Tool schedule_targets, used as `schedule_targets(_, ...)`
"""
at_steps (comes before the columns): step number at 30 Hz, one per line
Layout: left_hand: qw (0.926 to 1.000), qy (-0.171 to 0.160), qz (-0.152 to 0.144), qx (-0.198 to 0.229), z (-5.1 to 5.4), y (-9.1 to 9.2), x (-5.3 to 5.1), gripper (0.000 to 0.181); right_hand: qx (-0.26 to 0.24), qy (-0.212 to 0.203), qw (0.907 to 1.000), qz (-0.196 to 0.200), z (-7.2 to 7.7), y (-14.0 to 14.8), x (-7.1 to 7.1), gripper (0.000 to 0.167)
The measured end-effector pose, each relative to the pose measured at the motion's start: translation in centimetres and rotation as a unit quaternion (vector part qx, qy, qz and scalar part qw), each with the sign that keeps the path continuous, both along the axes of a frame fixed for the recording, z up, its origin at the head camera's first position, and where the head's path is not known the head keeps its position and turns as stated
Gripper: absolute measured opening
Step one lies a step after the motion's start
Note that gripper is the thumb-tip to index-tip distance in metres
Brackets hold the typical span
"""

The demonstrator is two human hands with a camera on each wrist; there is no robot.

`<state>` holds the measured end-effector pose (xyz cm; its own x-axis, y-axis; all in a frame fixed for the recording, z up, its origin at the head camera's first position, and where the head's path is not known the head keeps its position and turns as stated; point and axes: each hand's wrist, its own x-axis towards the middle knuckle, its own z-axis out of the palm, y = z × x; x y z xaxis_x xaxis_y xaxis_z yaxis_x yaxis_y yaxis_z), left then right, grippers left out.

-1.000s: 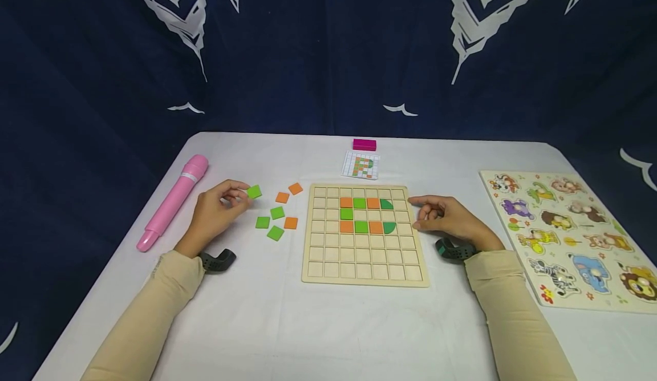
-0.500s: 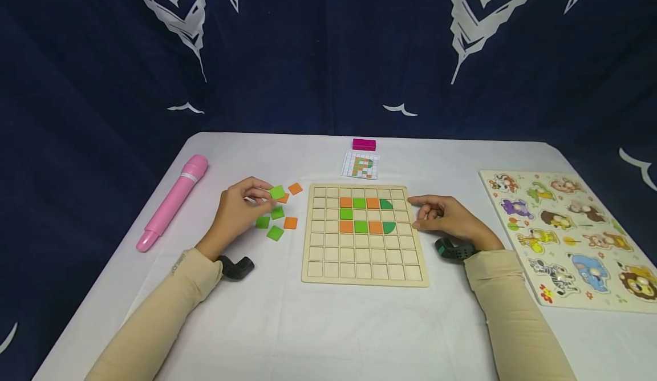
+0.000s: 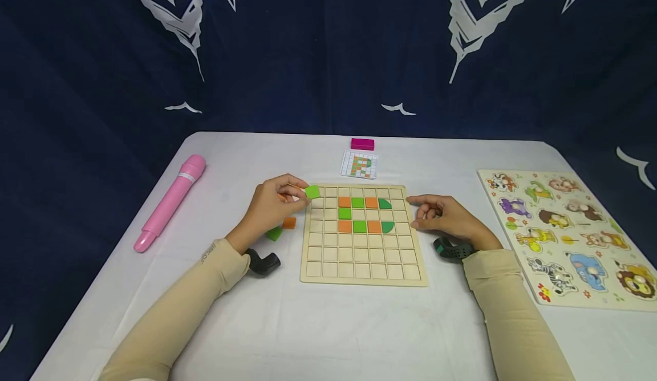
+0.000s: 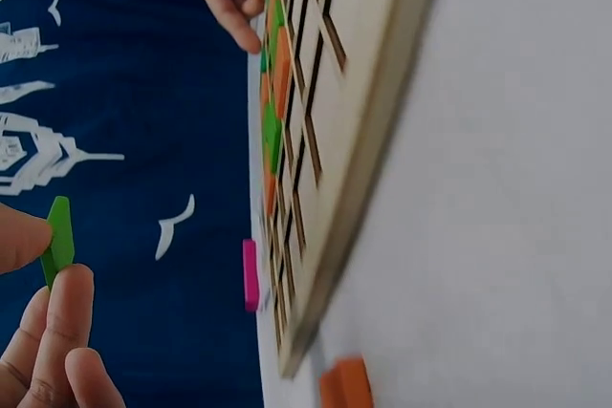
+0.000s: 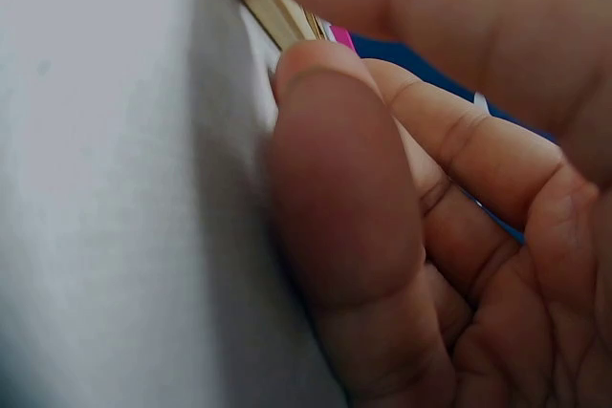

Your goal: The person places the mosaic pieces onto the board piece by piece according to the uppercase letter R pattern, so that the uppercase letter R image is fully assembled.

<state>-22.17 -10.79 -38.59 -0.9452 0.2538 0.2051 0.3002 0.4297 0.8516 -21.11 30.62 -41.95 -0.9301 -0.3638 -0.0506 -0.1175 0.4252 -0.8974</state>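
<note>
A green square tile (image 3: 312, 191) is pinched between the thumb and fingers of my left hand (image 3: 274, 207), over the upper left corner of the wooden grid board (image 3: 359, 270). The left wrist view shows that tile (image 4: 60, 241) nearly edge-on, raised above the surface. Orange, green and dark green rounded pieces sit in cells of the board's upper half. At the board's right edge, my right hand (image 3: 445, 215) touches the rim with its extended index finger and thumb tip. Its other fingers are bent and hold nothing visible.
Loose tiles, among them an orange square (image 3: 290, 223) and a green square (image 3: 274, 233), lie left of the board, partly hidden by my left hand. Behind it are a pattern card (image 3: 359, 165) and magenta block (image 3: 362, 144). A pink microphone-shaped object (image 3: 171, 198) and animal puzzle (image 3: 570, 238) flank the table.
My left hand has carried the green tile rightward, from left of the loose tiles to the board's upper left corner. The right hand has stayed at the board's edge.
</note>
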Motion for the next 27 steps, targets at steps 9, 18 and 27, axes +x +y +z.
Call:
schedule_targets(9, 0.9995, -0.001, -0.023, -0.024, 0.3, 3.5, -0.5, 0.027, -0.001, 0.008, 1.0, 0.003, 0.1, -0.1, 0.1, 0.061)
schedule_targets(18, 0.9979, 0.002, -0.039, -0.051, 0.3, 6.6, -0.7, 0.029, -0.003, 0.007, 1.0, 0.006, 0.2, -0.2, 0.0, 0.06)
schedule_targets(27, 0.9969, -0.008, -0.061, -0.05, 0.0, 9.5, -0.7, 0.028, -0.004, 0.005, 1.0, 0.003, 0.2, -0.2, 0.0, 0.061)
